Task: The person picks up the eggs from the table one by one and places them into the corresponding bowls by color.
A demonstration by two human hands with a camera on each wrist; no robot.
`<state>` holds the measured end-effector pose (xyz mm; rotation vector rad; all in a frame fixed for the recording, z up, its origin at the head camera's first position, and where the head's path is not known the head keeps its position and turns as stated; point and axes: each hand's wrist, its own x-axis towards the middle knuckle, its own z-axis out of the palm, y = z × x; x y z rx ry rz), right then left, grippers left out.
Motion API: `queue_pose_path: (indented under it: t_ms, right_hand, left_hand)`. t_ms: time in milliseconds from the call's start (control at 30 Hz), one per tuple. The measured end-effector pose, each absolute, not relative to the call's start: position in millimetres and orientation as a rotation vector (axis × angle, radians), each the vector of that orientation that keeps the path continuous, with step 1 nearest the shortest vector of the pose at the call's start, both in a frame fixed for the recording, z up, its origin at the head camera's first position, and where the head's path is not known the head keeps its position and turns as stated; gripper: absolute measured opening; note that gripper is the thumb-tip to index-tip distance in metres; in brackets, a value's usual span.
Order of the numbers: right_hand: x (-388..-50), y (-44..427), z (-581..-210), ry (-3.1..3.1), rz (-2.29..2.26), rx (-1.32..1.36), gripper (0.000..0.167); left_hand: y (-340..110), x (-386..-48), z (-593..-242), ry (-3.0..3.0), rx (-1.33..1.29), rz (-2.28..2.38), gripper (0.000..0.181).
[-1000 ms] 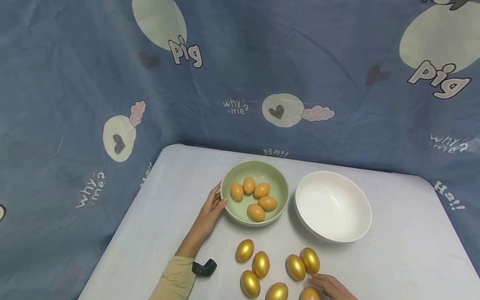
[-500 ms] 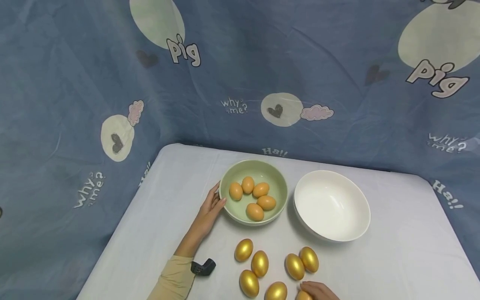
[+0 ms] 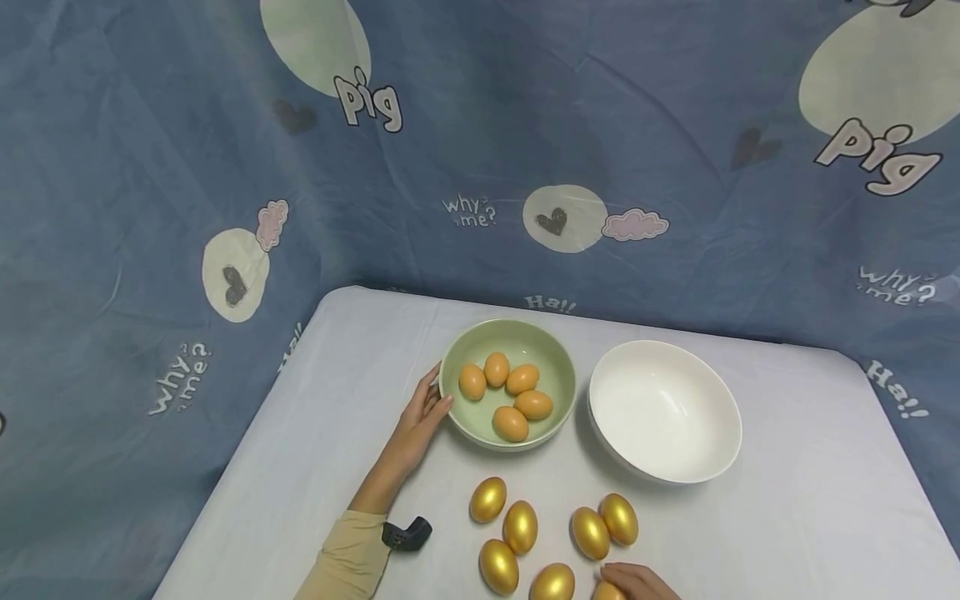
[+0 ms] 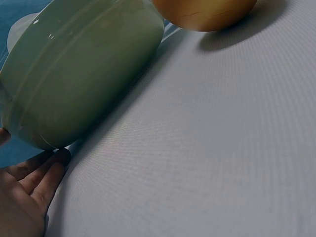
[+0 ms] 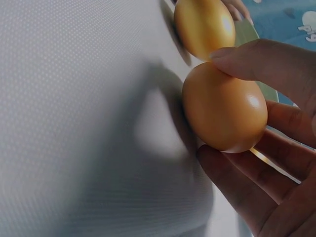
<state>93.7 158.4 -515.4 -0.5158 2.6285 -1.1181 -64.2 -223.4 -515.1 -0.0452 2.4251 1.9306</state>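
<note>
My left hand (image 3: 414, 429) rests against the left side of the green bowl (image 3: 561, 367), thumb at the rim and fingers along the outer wall. Several brown eggs (image 3: 511, 424) lie inside that bowl. At the bottom edge of the head view, my right hand (image 3: 637, 581) is partly cut off beside a brown egg (image 3: 608, 591). The right wrist view shows this brown egg (image 5: 224, 107) between the thumb and curled fingers of the right hand (image 5: 276, 133), with a golden egg (image 5: 205, 29) just beyond. In the left wrist view, fingertips of the left hand (image 4: 29, 192) touch the green bowl (image 4: 84, 74) low down.
A white bowl (image 3: 663, 412) stands right of the green one. Several golden eggs (image 3: 521, 527) lie on the white cloth in front of the bowls, two of them (image 3: 590, 533) near my right hand. A black strap piece (image 3: 407, 535) sticks out at my left wrist. Patterned blue fabric (image 3: 450, 150) hangs behind.
Over the last second my right hand and the brown egg beside it have shifted slightly left and toward the bottom edge. My left hand has stayed at the green bowl.
</note>
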Motion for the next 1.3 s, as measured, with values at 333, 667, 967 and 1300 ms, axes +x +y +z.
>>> queue_pose_path:
  t_ms: [333,667,967,1300]
  right_hand:
    - [90.1,162.3,-507.7,2.613,-1.173,-0.525,0.04]
    - [79.6,172.2,-493.0,2.555,-1.245,-0.549,0.05]
    - [67.1,162.1,-460.6,2.643,-1.148,-0.33,0.051]
    - [43.4,158.1,-455.3,2.879,-1.308,-0.892,0.066]
  left_hand:
    - [-223.6,-63.7,-513.7,2.415,-0.054,1.934,0.063]
    - [-223.8,-64.1,-513.2,2.419,-0.049,1.929,0.062]
    - [-224.2,-65.1,-514.9,2.4,-0.042,1.959,0.061]
    - [-224.6,-64.2,-515.1,2.408,-0.042,1.958,0.063]
